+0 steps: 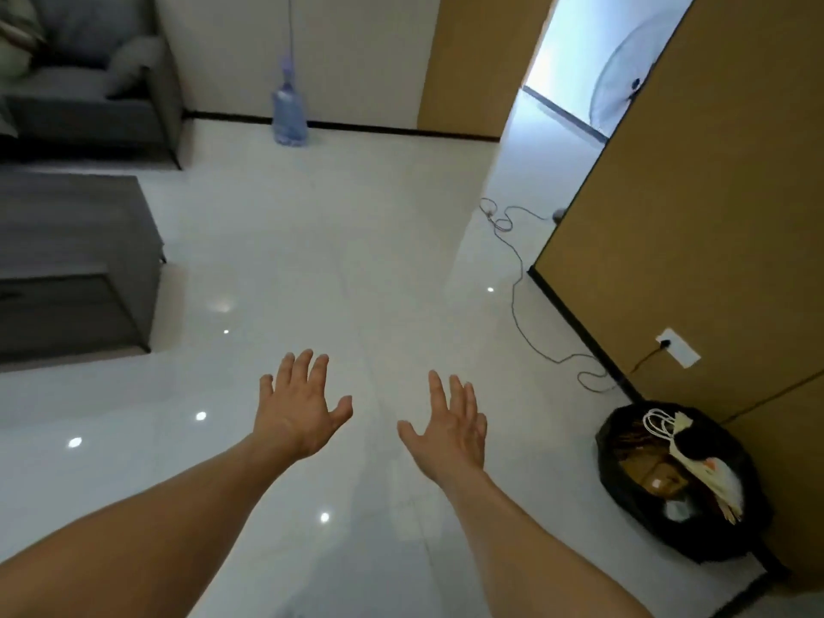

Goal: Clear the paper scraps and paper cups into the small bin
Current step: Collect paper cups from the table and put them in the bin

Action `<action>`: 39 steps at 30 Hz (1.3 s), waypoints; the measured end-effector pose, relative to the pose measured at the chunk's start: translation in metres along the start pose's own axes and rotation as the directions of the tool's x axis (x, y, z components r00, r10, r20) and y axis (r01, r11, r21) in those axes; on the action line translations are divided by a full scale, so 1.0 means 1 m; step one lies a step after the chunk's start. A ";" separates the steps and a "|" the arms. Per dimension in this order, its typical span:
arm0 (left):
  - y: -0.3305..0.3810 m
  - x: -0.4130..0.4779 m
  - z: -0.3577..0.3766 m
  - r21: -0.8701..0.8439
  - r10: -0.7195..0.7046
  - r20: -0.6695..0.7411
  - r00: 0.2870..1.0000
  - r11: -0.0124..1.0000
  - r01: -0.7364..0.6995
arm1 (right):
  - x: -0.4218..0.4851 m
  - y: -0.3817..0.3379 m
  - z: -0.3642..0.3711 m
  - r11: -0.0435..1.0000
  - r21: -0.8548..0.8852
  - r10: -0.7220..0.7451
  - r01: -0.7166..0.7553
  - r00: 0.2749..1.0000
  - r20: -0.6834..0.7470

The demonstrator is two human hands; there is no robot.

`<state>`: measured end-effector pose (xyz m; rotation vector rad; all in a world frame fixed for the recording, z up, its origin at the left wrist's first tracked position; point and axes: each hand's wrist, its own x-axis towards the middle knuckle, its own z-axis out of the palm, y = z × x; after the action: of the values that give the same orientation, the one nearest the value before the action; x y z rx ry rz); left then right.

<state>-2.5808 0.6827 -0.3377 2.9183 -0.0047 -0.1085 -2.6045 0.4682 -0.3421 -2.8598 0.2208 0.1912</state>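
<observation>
Left hand (298, 408) and right hand (450, 432) spread, empty; lined bin (695, 544) right; grey table (67, 243) left.

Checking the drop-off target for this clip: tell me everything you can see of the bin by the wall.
The bin is round and low, with a glossy black liner folded over its rim. It looks nearly full: brown paper-like waste, a white paper bag with cord handles, and a dark round item on top. It stands upright on the white floor at the foot of the tan wall. Neither hand touches it.
</observation>
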 end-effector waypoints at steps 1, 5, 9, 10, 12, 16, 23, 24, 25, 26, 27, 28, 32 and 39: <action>-0.028 -0.001 -0.009 -0.010 -0.031 -0.019 0.999 0.999 0.031 | 0.005 -0.029 0.003 0.999 -0.007 -0.038 0.038 0.999 -0.009; -0.146 -0.007 -0.050 -0.019 -0.142 -0.109 0.984 0.990 0.141 | 0.016 -0.149 0.025 0.985 -0.003 -0.171 0.171 0.985 -0.006; -0.250 -0.011 -0.084 -0.039 -0.279 -0.153 0.948 0.960 0.276 | 0.022 -0.254 0.050 0.951 -0.006 -0.310 0.311 0.950 0.024; -0.270 -0.014 -0.090 -0.046 -0.310 -0.149 0.939 0.951 0.307 | 0.022 -0.276 0.055 0.939 -0.016 -0.343 0.343 0.939 0.039; -0.307 -0.016 -0.095 -0.061 -0.364 -0.166 0.916 0.931 0.359 | 0.025 -0.316 0.063 0.918 -0.017 -0.395 0.396 0.917 0.059; -0.363 -0.012 -0.101 -0.079 -0.457 -0.172 0.872 0.889 0.451 | 0.041 -0.390 0.080 0.858 -0.011 -0.511 0.513 0.855 0.087; -0.456 0.023 -0.128 -0.077 -0.584 -0.216 0.782 0.809 0.583 | 0.095 -0.518 0.110 0.749 0.020 -0.659 0.663 0.741 0.130; -0.470 0.028 -0.135 -0.080 -0.609 -0.229 0.760 0.790 0.608 | 0.104 -0.537 0.111 0.727 0.028 -0.683 0.686 0.719 0.126; -0.485 0.034 -0.143 -0.080 -0.631 -0.242 0.737 0.770 0.633 | 0.114 -0.556 0.112 0.705 0.035 -0.707 0.709 0.697 0.121; -0.498 0.039 -0.151 -0.081 -0.650 -0.251 0.717 0.753 0.654 | 0.124 -0.575 0.112 0.681 0.041 -0.730 0.732 0.673 0.118; -0.510 0.043 -0.158 -0.086 -0.669 -0.256 0.698 0.735 0.673 | 0.133 -0.594 0.112 0.653 0.042 -0.755 0.756 0.645 0.118; -0.522 0.048 -0.163 -0.096 -0.688 -0.265 0.676 0.716 0.691 | 0.141 -0.612 0.113 0.624 0.041 -0.779 0.780 0.616 0.117; -0.566 0.062 -0.174 -0.144 -0.752 -0.280 0.597 0.648 0.748 | 0.163 -0.681 0.120 0.538 0.055 -0.837 0.841 0.525 0.155; -0.666 0.082 -0.184 -0.189 -0.801 -0.274 0.532 0.587 0.787 | 0.166 -0.794 0.163 0.467 0.081 -0.871 0.881 0.441 0.217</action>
<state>-2.4883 1.3718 -0.3106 2.5810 1.3846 0.2478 -2.3263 1.2477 -0.3228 -2.5262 -1.3358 0.2954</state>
